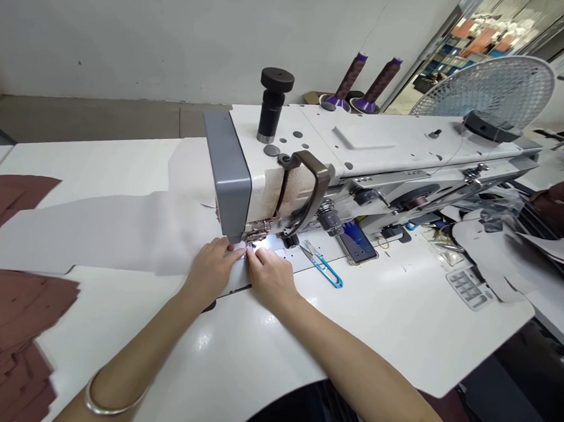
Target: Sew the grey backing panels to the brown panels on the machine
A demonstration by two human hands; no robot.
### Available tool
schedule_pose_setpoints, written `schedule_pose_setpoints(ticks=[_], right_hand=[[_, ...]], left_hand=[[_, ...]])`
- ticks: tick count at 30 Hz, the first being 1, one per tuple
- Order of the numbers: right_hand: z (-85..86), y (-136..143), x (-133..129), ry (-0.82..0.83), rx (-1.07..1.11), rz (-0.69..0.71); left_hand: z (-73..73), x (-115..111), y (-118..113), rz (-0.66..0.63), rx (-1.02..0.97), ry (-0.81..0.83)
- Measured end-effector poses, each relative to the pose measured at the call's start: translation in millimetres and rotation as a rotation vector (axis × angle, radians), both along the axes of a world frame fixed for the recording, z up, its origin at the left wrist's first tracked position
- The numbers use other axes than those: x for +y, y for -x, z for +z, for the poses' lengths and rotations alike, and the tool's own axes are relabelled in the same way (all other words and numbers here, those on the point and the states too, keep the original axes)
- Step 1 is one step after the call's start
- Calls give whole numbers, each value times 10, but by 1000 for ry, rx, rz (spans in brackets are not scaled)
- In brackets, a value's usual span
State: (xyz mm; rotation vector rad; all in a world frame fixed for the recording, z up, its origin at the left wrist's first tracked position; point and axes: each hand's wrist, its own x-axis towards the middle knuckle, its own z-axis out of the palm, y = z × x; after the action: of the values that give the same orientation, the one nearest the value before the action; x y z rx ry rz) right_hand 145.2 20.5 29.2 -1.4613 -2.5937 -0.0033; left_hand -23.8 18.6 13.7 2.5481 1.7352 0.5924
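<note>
Under the head of a white and grey sewing machine (236, 176), a lit spot marks the needle area. My left hand (211, 267) is closed on the near edge of a long white sheet (113, 229), thumb pointing at the presser foot. Close beside it, my right hand (273, 277) has its bent fingers pressed together at the same spot, just in front of the foot. The two hands' fingertips almost meet. What lies under the fingertips is mostly hidden. Blue-handled thread snips (326, 269) lie to the right of my right hand.
Stacks of brown cut pieces (12, 315) lie at the left. A phone (357, 244) rests beside the machine, with a calculator (470, 287) and scraps farther right. Brown thread cones (352, 75) and a fan (494, 90) stand behind. The table's near right edge is angled.
</note>
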Motion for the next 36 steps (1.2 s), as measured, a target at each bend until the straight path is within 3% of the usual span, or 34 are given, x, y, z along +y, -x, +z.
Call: schedule_pose_setpoints(ticks=[21,27,29,31,34,36], right_hand=[[4,26,12,48,-9,-61],[22,23,9,66,-7,-56],[36,22,5,78,-6,-61],[45,19,0,92,-7,-69],[52,10,-6,95,5,-65],[60,2,-8,92,17,-55]], left_hand=[[-25,78,12,30,2,-7],[92,54,-8,45,78,-43],[175,94,117,69,164,-65],[283,180,386,125,262,-76],[541,324,1011,282,345,-67],[808,347,1447,426,330,-95]])
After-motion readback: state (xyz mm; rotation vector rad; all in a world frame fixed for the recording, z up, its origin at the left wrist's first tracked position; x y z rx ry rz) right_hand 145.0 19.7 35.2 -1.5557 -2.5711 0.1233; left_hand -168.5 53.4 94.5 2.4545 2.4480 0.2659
